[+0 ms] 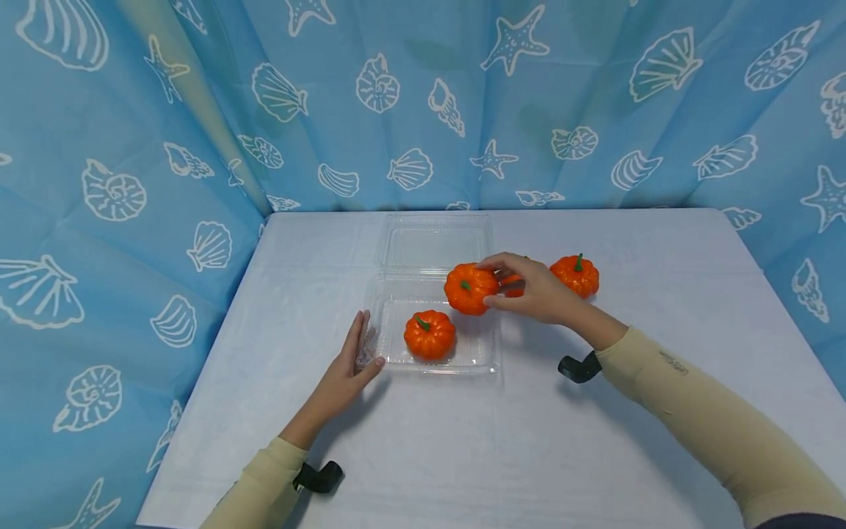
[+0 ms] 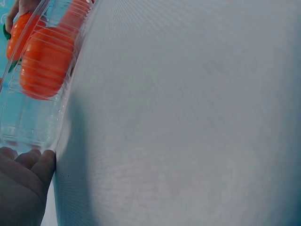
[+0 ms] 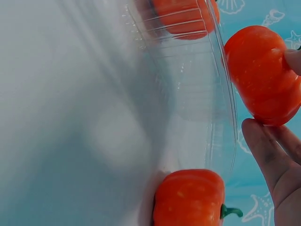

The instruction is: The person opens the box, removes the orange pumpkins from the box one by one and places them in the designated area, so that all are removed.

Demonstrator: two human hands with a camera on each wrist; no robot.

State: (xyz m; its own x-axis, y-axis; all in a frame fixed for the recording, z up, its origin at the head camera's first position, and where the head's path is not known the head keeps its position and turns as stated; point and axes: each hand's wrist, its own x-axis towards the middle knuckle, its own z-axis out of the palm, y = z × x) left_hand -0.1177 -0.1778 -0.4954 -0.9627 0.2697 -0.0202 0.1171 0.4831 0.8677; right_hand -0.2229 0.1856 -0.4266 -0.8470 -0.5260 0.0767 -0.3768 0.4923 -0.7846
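Centrally, the right hand (image 1: 538, 292) pinches an orange pumpkin (image 1: 465, 291) above the clear container (image 1: 477, 344), where a second pumpkin (image 1: 429, 336) sits; left of centre, the left hand (image 1: 342, 382), fingers outstretched, touches the container's side, presumably steadying it.

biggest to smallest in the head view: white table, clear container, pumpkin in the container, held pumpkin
1. White table
2. Clear container
3. Pumpkin in the container and held pumpkin: too alike to rank, and the held one may be nearer the camera.
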